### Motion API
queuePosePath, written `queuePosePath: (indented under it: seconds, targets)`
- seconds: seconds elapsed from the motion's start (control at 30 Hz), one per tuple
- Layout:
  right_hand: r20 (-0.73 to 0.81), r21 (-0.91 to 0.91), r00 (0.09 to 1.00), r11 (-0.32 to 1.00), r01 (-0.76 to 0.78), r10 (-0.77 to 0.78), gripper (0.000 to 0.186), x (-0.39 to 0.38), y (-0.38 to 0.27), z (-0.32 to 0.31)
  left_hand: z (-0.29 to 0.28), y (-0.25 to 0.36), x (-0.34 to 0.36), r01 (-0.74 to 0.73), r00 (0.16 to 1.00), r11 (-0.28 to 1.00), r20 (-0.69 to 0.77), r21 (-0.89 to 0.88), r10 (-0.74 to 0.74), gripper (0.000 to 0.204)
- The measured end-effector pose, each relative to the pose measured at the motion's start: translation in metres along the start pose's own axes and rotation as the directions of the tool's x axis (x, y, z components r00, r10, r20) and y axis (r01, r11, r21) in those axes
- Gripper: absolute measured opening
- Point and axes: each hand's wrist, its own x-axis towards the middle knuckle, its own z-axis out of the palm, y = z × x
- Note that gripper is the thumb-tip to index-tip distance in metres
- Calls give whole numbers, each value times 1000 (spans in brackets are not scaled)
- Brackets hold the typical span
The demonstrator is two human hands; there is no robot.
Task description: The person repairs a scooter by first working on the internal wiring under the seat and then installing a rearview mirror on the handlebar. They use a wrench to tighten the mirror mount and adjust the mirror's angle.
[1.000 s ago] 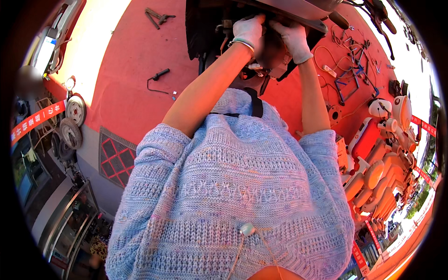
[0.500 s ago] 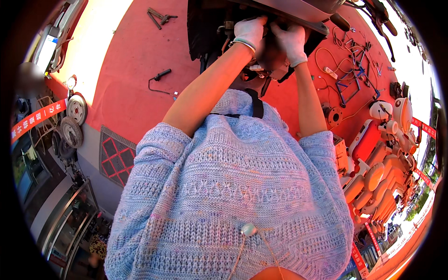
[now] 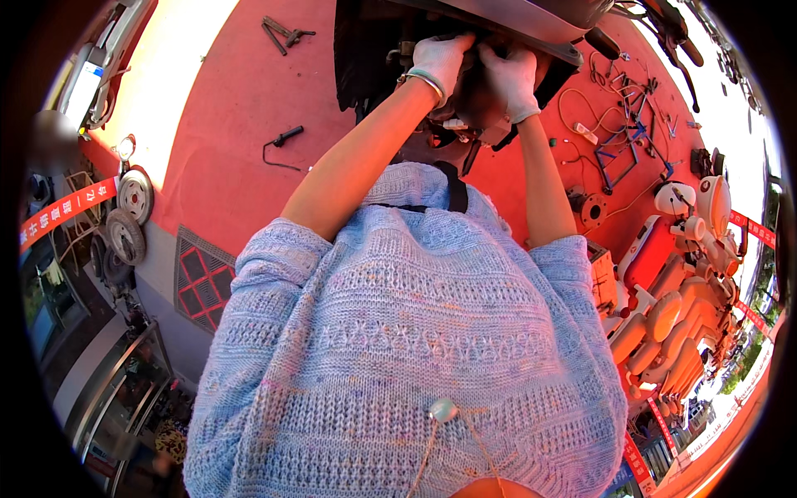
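Both left hand (image 3: 438, 66) and right hand (image 3: 512, 81) sit under grey panel (image 3: 519, 20); can't tell fingers' grip; work looks unfinished, remainder hidden.

Repair area on a shop forecourt, by the look of it, open to daylight. 12 to 1 o'clock: dark vehicle body (image 3: 498, 18), innards exposed. 2 o'clock: tools (image 3: 639, 131) and a power strip (image 3: 584, 133) strewn on red floor (image 3: 241, 108). 3 to 4: parked scooters (image 3: 664, 317) in close ranks. 9: loose wheels (image 3: 127, 236), red banner tape (image 3: 70, 214). 8: glass doorway (image 3: 108, 407). Between 10 and 11: sunlit ground (image 3: 183, 70).
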Motion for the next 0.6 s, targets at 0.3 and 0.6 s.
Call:
queuePosePath:
  seconds: [0.3, 0.6]
  targets:
    - [-11, -355, 995, 930, 90, -100, 23, 0, -4, 5, -21, 11, -18, -631, 775, 384, 576, 674, 262, 38]
    - [66, -310, 994, 945, 104, -88, 22, 5, 0, 3, -3, 7, -15, -95, 985, 946, 170, 311, 43, 41]
